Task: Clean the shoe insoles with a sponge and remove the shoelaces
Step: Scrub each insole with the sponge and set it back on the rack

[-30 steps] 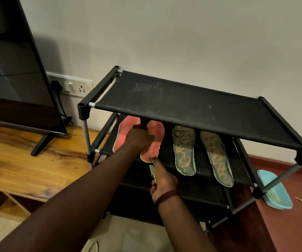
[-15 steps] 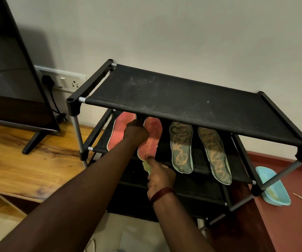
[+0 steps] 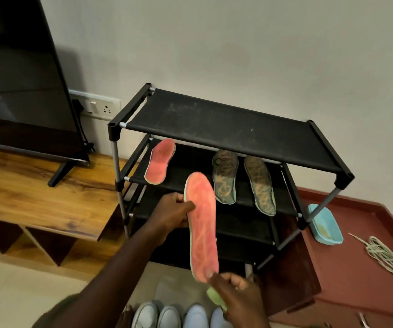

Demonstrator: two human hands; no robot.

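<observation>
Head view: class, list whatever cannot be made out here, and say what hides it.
Shoes: cut off by the bottom edge; laces unseen.
Green object: mostly covered by the right hand gripping it.
Blue tub: rack leg crosses it; contents unclear.
Pink insole in the left hand: underside faces away.

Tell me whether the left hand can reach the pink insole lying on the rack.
Probably yes, once freed: the left hand grips the raised pink insole, but the shelved pink insole lies just beyond it, with nothing between them.
</observation>
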